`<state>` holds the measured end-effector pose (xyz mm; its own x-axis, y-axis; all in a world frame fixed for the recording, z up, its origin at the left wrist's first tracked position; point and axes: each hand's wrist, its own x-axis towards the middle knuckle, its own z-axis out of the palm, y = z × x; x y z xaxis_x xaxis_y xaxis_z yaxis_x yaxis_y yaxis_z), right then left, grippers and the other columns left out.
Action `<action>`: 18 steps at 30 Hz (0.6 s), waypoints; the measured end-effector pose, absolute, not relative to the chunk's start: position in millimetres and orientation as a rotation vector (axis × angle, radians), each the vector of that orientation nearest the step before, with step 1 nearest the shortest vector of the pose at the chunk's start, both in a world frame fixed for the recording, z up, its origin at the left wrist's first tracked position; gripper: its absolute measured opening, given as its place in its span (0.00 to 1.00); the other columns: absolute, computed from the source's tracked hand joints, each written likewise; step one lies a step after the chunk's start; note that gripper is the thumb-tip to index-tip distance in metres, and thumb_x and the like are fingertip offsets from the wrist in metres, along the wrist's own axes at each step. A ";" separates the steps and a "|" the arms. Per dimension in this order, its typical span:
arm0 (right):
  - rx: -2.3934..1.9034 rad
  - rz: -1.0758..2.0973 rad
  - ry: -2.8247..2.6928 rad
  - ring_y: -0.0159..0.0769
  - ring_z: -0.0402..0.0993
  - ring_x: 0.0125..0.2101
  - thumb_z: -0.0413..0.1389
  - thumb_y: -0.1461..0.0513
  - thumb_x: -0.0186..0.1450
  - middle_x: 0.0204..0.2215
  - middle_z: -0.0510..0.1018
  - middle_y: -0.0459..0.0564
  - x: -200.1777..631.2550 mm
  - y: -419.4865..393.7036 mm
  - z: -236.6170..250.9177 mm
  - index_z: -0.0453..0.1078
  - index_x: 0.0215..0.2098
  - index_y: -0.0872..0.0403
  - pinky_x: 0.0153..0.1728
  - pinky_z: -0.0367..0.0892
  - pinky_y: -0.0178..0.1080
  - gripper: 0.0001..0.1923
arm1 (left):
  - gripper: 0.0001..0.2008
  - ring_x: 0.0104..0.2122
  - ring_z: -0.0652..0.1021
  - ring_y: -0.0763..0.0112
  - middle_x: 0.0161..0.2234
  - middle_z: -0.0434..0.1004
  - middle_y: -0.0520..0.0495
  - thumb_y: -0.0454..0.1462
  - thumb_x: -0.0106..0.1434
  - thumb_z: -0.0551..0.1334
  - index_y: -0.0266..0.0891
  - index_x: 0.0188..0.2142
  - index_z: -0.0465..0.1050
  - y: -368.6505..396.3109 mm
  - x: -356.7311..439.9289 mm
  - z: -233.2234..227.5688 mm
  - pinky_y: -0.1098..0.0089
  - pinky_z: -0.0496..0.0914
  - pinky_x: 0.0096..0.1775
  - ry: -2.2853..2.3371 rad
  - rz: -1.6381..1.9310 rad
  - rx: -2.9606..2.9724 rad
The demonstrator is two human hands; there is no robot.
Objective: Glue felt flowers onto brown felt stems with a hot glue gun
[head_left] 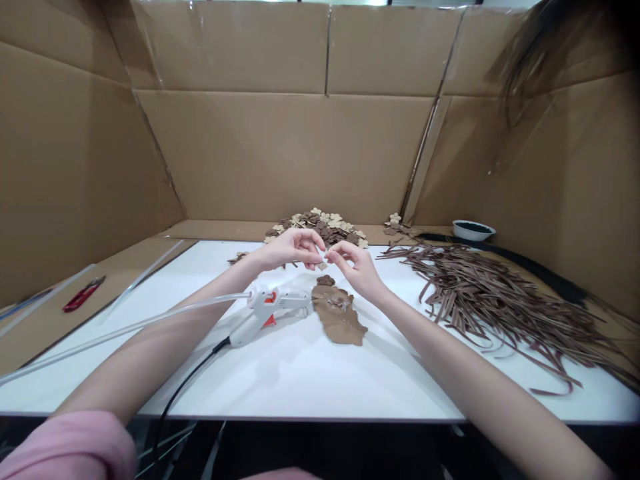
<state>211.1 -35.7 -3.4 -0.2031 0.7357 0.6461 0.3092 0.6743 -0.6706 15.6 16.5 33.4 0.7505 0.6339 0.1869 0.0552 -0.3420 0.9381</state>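
Bunching fingers of the left hand (291, 249) and right hand (357, 265) together at clock centre, just by a small beige flower cutout (322, 266); cannot tell whether gripping it. Seemingly handling small parts for gluing, probably calling next for a careful pinch, with glue gun (259, 312) at 8 o'clock, glue-smeared brown scrap (340, 328) near 6.

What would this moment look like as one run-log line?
left hand: fingertips close to right hand; anything held: too small to tell; glue gun: facing brown scrap; thin strips: heaped at right
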 end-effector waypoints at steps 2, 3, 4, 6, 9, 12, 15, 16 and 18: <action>-0.825 0.452 -1.797 0.36 0.73 0.32 0.54 0.53 0.65 0.29 0.77 0.49 211.5 -35.5 -4.4 0.71 0.31 0.53 0.35 0.67 0.37 0.13 | 0.16 0.25 0.78 0.75 0.27 0.78 0.47 0.36 0.53 0.70 0.32 0.38 0.71 16.2 15.6 33.9 0.74 0.72 0.30 0.537 0.656 1.846; -0.821 0.431 -1.804 0.36 0.73 0.32 0.55 0.53 0.64 0.29 0.77 0.49 211.7 -35.5 -4.9 0.72 0.31 0.53 0.35 0.67 0.37 0.13 | 0.15 0.25 0.78 0.75 0.26 0.78 0.47 0.36 0.53 0.70 0.32 0.38 0.71 16.0 15.5 34.3 0.74 0.72 0.30 0.540 0.659 1.847; -0.816 0.410 -1.814 0.36 0.73 0.32 0.56 0.53 0.63 0.29 0.77 0.49 211.9 -35.6 -5.4 0.72 0.31 0.53 0.34 0.68 0.38 0.12 | 0.15 0.25 0.78 0.74 0.26 0.78 0.47 0.36 0.53 0.70 0.32 0.38 0.71 15.7 15.5 34.6 0.74 0.72 0.30 0.543 0.663 1.847; -0.810 0.374 -1.833 0.36 0.73 0.31 0.58 0.54 0.62 0.29 0.78 0.49 212.3 -36.3 -5.8 0.73 0.30 0.52 0.34 0.67 0.38 0.10 | 0.16 0.25 0.78 0.74 0.25 0.78 0.47 0.37 0.53 0.70 0.32 0.38 0.71 15.1 15.7 35.1 0.74 0.72 0.30 0.549 0.668 1.846; -0.807 0.328 -1.850 0.36 0.73 0.29 0.58 0.55 0.62 0.26 0.78 0.48 212.8 -37.5 -5.1 0.73 0.28 0.52 0.33 0.66 0.38 0.10 | 0.16 0.25 0.78 0.73 0.26 0.78 0.47 0.37 0.53 0.70 0.32 0.38 0.71 14.4 16.5 35.2 0.73 0.72 0.30 0.546 0.667 1.836; -0.814 0.291 -1.874 0.35 0.71 0.27 0.56 0.55 0.64 0.25 0.76 0.48 212.8 -37.6 -4.9 0.71 0.27 0.53 0.30 0.65 0.37 0.11 | 0.16 0.25 0.78 0.73 0.27 0.79 0.46 0.38 0.54 0.70 0.32 0.39 0.71 13.6 17.1 35.1 0.72 0.73 0.31 0.540 0.667 1.815; -0.829 0.319 -1.858 0.34 0.71 0.28 0.54 0.55 0.65 0.25 0.75 0.48 211.7 -36.0 -6.3 0.69 0.28 0.53 0.30 0.65 0.36 0.12 | 0.16 0.27 0.79 0.73 0.28 0.79 0.46 0.37 0.54 0.70 0.33 0.40 0.71 13.0 16.6 35.5 0.72 0.73 0.33 0.507 0.665 1.797; -0.837 0.340 -1.841 0.34 0.71 0.28 0.54 0.55 0.65 0.26 0.75 0.48 211.1 -35.4 -7.0 0.68 0.28 0.53 0.31 0.65 0.36 0.12 | 0.16 0.28 0.79 0.73 0.30 0.79 0.45 0.36 0.54 0.70 0.33 0.40 0.71 12.9 16.4 35.7 0.72 0.73 0.34 0.492 0.662 1.795; -0.857 0.376 -1.811 0.34 0.71 0.28 0.54 0.54 0.65 0.26 0.74 0.48 210.0 -34.2 -8.3 0.67 0.28 0.53 0.30 0.65 0.36 0.13 | 0.18 0.30 0.79 0.72 0.32 0.80 0.44 0.34 0.52 0.71 0.33 0.41 0.71 12.5 16.4 35.6 0.71 0.73 0.35 0.473 0.649 1.792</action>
<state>210.0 -34.2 -8.3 -0.1943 0.7066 0.6804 0.3773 0.6941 -0.6131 16.4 12.5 35.6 0.7688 0.6092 0.1945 -0.0012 -0.3027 0.9531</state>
